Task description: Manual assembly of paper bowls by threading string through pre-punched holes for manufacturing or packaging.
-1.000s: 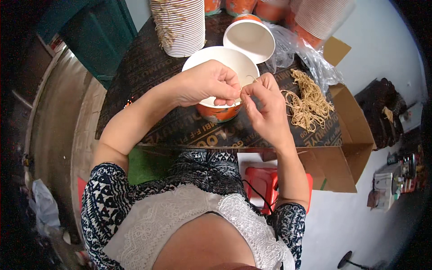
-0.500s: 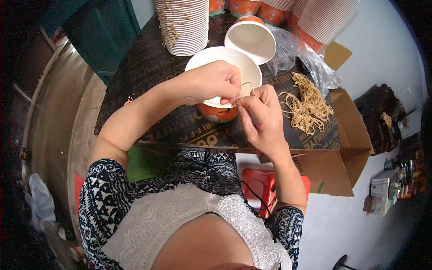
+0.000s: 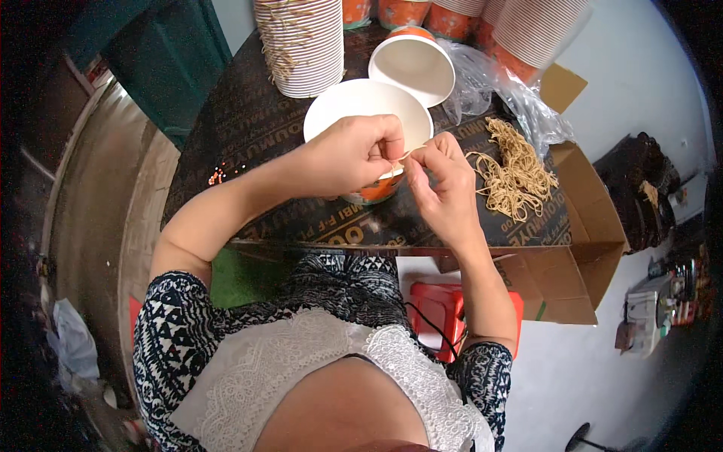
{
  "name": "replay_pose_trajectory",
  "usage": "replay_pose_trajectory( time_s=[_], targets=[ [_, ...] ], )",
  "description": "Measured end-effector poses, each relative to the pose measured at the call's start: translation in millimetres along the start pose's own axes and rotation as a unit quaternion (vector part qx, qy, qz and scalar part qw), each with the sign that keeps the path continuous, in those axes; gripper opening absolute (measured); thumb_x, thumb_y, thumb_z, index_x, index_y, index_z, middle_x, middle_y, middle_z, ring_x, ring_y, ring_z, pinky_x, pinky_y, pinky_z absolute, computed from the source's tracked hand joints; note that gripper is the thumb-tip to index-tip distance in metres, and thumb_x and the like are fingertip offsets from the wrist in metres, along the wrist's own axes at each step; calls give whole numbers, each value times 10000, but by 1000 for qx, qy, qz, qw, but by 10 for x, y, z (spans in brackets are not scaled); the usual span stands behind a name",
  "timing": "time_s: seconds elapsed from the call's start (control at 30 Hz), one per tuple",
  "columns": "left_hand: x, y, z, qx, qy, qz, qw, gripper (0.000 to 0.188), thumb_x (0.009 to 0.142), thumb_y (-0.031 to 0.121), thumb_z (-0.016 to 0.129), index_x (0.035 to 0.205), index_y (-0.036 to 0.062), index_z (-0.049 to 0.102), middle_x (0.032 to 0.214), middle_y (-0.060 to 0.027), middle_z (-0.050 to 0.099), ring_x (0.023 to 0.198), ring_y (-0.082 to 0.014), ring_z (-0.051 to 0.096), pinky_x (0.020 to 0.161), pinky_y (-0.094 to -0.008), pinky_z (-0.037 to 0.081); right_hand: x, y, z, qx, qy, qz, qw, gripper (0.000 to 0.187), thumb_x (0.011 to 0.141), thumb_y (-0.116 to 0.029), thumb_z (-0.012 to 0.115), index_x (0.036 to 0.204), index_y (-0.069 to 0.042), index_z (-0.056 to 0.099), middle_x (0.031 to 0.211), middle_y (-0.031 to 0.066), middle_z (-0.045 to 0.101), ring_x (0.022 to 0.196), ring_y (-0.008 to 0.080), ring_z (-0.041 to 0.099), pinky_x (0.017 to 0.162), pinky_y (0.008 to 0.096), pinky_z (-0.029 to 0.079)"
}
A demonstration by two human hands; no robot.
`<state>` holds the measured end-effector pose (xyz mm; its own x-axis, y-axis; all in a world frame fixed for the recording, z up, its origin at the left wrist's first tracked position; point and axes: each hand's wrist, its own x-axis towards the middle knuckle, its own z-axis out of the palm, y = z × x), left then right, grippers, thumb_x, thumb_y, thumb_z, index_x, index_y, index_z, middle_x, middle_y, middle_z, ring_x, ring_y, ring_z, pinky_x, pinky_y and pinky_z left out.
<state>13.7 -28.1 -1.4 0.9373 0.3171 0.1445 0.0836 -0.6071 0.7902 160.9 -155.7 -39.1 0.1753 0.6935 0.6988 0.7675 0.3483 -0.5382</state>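
My left hand (image 3: 360,154) and my right hand (image 3: 446,177) meet over the near rim of a paper bucket (image 3: 365,96), white inside and orange outside. Both hands are closed, thumb against fingers, pinching a thin tan cord (image 3: 407,153) that runs between the fingertips. Part of the cord is hidden by the fingers, and I cannot tell whether it passes through the bucket's rim. The bucket stands upright on the dark printed tabletop (image 3: 263,203). To the right of my right hand lies a loose tangle of the same tan cord (image 3: 520,173).
Behind, another paper bucket (image 3: 413,69) lies tipped with its mouth toward me. A tall nested stack (image 3: 309,53) with cords hanging off it stands back left, more stacks (image 3: 538,30) back right. Clear plastic (image 3: 478,79) and a cardboard box (image 3: 591,218) are rightward; small beads (image 3: 218,175) lie left.
My hands have come slightly lower at the left wrist, and the small loop of cord that stood up between the fingers is now drawn flatter. The whole view has shifted a little.
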Motion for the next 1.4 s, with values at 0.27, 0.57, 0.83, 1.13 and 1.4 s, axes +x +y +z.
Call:
replay_pose_trajectory(
  time_s=[0.27,0.57,0.83,1.13,1.4],
  targets=[
    [-96,-55,180,218,168,192,942,111,822,16,644,911,0,578,826,-144,616,722,-342,640,644,-395,531,10,13,-21,-4,-8,14,1000,72,787,16,647,856,15,664,717,132,531,722,282,541,665,381,446],
    [-74,-191,250,252,226,260,904,113,838,37,657,895,18,562,815,-119,627,708,-298,657,609,-384,531,-17,-61,-9,83,-40,105,990,196,864,27,584,1042,18,666,808,150,550,765,278,562,705,355,465],
    [-59,-177,229,210,209,278,914,118,831,19,661,901,25,566,803,-118,628,690,-305,651,597,-385,527,-96,-4,92,185,1,169,968,74,878,-2,628,948,18,639,815,82,556,692,146,524,652,279,453],
    [-46,-100,152,70,163,181,967,81,836,-16,662,900,-30,615,803,-102,651,744,-166,659,679,-296,527,-169,2,137,72,70,20,995,29,859,14,636,887,10,628,816,116,570,708,235,580,641,313,469],
    [51,-100,111,-26,138,34,989,62,903,26,560,886,-28,586,752,-47,622,703,-95,601,638,-256,503,-287,21,204,-60,68,-79,993,170,713,55,661,867,10,604,906,155,557,761,296,601,652,362,506]
  ],
)
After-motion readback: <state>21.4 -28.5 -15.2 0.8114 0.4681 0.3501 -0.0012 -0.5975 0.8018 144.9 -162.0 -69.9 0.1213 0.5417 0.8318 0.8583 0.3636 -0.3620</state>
